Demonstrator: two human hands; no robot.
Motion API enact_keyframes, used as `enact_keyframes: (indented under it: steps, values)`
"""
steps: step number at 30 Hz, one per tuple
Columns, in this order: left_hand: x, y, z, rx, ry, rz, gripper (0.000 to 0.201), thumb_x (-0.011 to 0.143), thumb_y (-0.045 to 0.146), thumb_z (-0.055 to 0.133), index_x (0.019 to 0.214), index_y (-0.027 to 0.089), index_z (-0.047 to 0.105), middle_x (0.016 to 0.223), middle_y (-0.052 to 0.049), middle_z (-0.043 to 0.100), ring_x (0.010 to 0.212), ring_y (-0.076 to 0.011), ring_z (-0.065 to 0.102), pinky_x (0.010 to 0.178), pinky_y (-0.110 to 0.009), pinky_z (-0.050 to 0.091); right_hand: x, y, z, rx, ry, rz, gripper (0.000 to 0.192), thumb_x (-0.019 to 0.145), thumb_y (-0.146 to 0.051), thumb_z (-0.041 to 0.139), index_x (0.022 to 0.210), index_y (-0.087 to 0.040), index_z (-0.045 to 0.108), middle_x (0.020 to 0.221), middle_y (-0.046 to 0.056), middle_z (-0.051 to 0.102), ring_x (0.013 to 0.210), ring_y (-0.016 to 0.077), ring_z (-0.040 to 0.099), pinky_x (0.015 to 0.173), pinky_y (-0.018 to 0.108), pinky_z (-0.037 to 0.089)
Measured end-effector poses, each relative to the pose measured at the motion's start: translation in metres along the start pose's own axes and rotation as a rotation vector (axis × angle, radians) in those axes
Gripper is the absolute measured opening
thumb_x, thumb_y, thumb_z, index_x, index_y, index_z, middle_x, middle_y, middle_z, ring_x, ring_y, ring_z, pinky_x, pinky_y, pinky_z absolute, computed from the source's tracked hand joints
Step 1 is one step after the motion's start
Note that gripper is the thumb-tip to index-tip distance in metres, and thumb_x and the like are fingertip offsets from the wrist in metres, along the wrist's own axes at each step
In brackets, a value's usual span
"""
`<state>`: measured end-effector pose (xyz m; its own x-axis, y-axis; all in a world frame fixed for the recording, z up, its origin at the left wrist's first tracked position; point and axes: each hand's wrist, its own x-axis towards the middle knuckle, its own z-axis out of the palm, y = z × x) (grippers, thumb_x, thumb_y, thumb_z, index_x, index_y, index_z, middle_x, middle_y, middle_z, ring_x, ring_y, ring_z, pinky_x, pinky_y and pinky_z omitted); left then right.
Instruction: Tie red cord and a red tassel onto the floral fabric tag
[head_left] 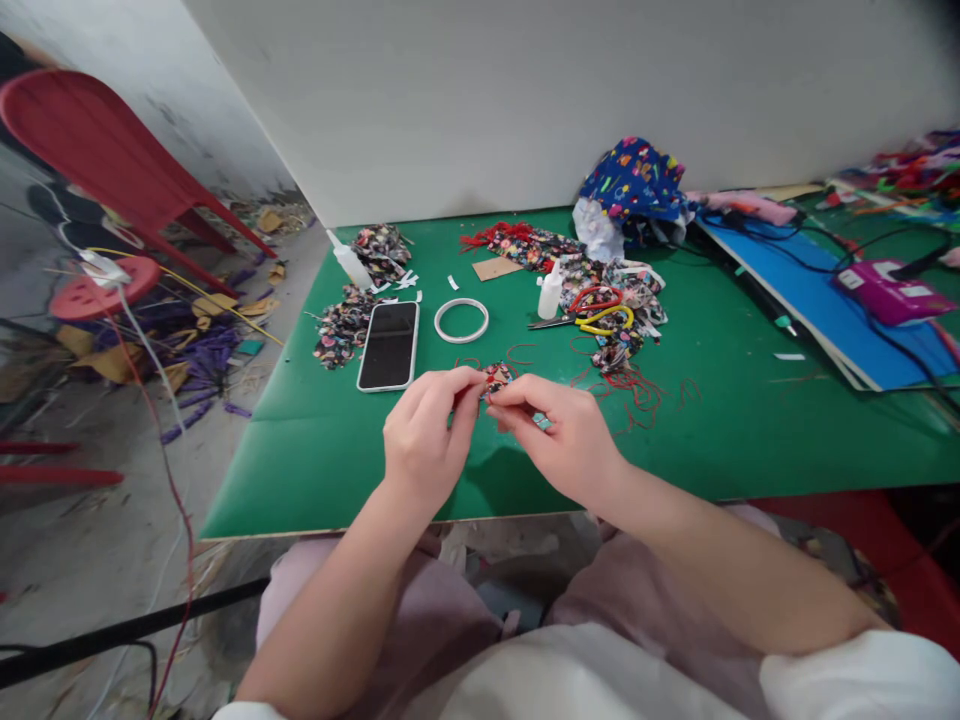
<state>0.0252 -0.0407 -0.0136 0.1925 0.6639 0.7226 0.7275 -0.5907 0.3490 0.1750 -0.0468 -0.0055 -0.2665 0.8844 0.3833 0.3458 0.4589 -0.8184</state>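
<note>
My left hand (426, 432) and my right hand (564, 432) meet above the green table (750, 430), both pinching a small patterned fabric piece (496, 378) with a red loop on it. The fingertips of both hands close on the piece from either side. Just beyond it lie loose red cord loops (637, 390) on the table. A smartphone (388, 344) lies face up to the left, and a white tape ring (461, 320) sits past my hands.
Scissors with red and yellow handles (592, 312) lie on fabric scraps beside a small white glue bottle (550, 292). More patterned scraps (341, 328) are at the left. A blue board (810, 290) and a purple glue gun (889, 292) sit at the right. A red chair (105, 150) stands off the table's left.
</note>
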Motion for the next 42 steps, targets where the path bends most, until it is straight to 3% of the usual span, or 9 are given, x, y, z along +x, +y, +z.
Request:
enact_keyframes:
  steps: [4,12,21,26,32,36,38,42]
  values:
    - [0.000,0.001,0.002,-0.032,0.014,-0.064,0.009,0.081,0.011,0.056,0.088,0.017,0.059,0.080,0.001,0.067,0.072,-0.0081,0.060,0.069,-0.018,0.047,-0.001,0.004,0.003,-0.070,0.053,-0.135,0.010,0.084,-0.015,0.051,0.083,-0.018,0.060,0.078,0.000,0.067,0.071,0.0102,0.061,0.067,0.021,0.044]
    - [0.000,0.003,0.005,-0.372,-0.065,-0.435,0.007,0.084,0.021,0.053,0.087,0.019,0.058,0.079,0.003,0.064,0.066,-0.0070,0.058,0.061,-0.017,0.046,-0.004,0.006,0.010,-0.209,0.166,-0.223,0.011,0.087,-0.017,0.049,0.086,-0.015,0.061,0.079,0.003,0.066,0.075,0.0115,0.059,0.070,0.022,0.045]
    - [0.003,0.007,0.003,-0.680,-0.066,-0.604,0.007,0.082,0.024,0.057,0.084,0.018,0.059,0.069,0.003,0.058,0.061,-0.0057,0.054,0.055,-0.014,0.043,-0.007,0.015,0.014,-0.308,0.226,-0.399,0.020,0.083,-0.008,0.050,0.098,-0.011,0.063,0.082,0.008,0.068,0.076,0.0155,0.059,0.073,0.029,0.048]
    - [0.003,0.009,0.000,-0.926,-0.090,-0.693,0.006,0.080,0.023,0.060,0.082,0.018,0.059,0.062,0.004,0.056,0.056,-0.0046,0.050,0.052,-0.014,0.041,-0.005,0.014,0.013,-0.203,0.246,-0.273,0.015,0.085,-0.012,0.050,0.091,-0.015,0.064,0.081,0.005,0.068,0.075,0.0134,0.060,0.071,0.026,0.048]
    - [0.003,0.008,-0.002,-1.170,-0.179,-0.784,0.007,0.080,0.024,0.061,0.081,0.018,0.059,0.060,0.003,0.055,0.056,-0.0057,0.049,0.054,-0.016,0.040,-0.001,0.008,0.011,0.122,0.168,0.044,0.010,0.083,-0.019,0.054,0.079,-0.019,0.063,0.076,0.000,0.067,0.070,0.0106,0.061,0.066,0.023,0.048]
    - [-0.001,0.001,-0.011,-1.177,-0.287,-0.659,0.005,0.081,0.024,0.060,0.080,0.019,0.060,0.060,0.002,0.056,0.057,-0.0080,0.052,0.055,-0.020,0.041,0.004,0.002,-0.004,0.318,0.028,0.067,0.009,0.082,-0.018,0.055,0.075,-0.017,0.061,0.071,0.000,0.065,0.064,0.0096,0.059,0.061,0.022,0.047]
    - [0.000,-0.004,-0.020,-1.151,-0.402,-0.484,0.006,0.081,0.023,0.059,0.078,0.019,0.061,0.060,0.001,0.057,0.057,-0.0096,0.054,0.057,-0.022,0.043,0.007,-0.001,-0.016,0.296,-0.135,-0.041,0.009,0.082,-0.017,0.056,0.075,-0.016,0.062,0.070,0.000,0.064,0.066,0.0096,0.059,0.063,0.021,0.046]
    - [0.012,-0.008,-0.042,-1.058,-0.749,-0.018,0.011,0.086,0.018,0.050,0.083,0.019,0.061,0.070,-0.003,0.063,0.068,-0.0127,0.057,0.065,-0.024,0.045,0.012,-0.008,-0.037,0.162,-0.457,-0.312,0.009,0.084,-0.013,0.053,0.082,-0.014,0.062,0.075,0.003,0.065,0.073,0.0096,0.056,0.070,0.022,0.044]
